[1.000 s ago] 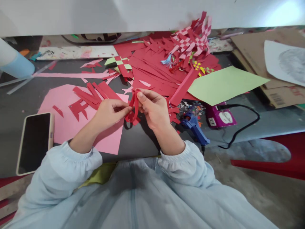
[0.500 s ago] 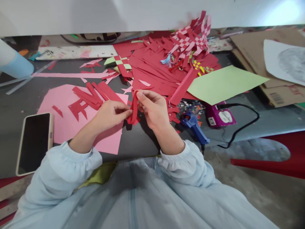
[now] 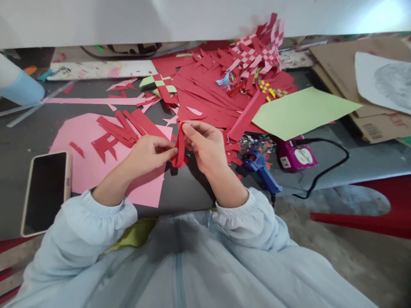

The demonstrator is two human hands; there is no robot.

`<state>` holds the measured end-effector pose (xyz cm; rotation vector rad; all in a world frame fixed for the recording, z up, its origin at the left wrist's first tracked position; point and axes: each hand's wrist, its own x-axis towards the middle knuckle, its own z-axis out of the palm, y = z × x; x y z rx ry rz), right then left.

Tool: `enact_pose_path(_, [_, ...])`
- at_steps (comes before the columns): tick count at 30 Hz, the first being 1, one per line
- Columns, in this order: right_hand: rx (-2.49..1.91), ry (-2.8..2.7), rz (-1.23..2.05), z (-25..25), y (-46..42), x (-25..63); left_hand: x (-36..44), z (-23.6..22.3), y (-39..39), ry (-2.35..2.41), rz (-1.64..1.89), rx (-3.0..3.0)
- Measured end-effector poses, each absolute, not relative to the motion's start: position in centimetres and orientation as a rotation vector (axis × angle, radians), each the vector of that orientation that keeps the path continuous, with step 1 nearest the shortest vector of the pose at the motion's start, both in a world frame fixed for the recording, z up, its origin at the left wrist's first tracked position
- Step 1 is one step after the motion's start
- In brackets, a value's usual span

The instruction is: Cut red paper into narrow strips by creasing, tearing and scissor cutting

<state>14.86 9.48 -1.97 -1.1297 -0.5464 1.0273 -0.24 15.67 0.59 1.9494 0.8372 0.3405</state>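
Red strip (image 3: 181, 149): hanging narrower than before; left hand (image 3: 150, 150), right hand (image 3: 208, 143) both pinching it; uneven pulling possibly risking creases.

Head camera: worn on the person's head, facing forward and steeply down.
Tabletop (image 3: 184, 188): viewed from over its near edge, across to the pale panel (image 3: 192, 21) at top.
Left hand (image 3: 147, 154), right hand (image 3: 208, 149): near the lens, around mid-view.
Pale blue clothing (image 3: 199, 265): closest, filling the bottom.

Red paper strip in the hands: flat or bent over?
Bent over: the red paper strip forms a narrow loop between left hand and right hand.
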Motion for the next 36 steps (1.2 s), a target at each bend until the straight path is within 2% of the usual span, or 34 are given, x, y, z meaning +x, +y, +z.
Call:
enact_pose_path(20, [-1.078, -0.476, 0.941, -2.18, 9.77, 15.1, -0.31, 0.33, 15.75, 0.788, 0.309, 1.854])
enact_pose_path(28, [-1.046, -0.598, 0.981, -2.05, 9.63, 14.61, -0.17, 0.59, 15.73, 0.77, 0.525, 1.853])
enact_pose_path(36, [-1.093, -0.638, 0.919, -2.42, 9.71, 14.32, -0.07, 0.82, 15.67, 0.869, 0.457, 1.878])
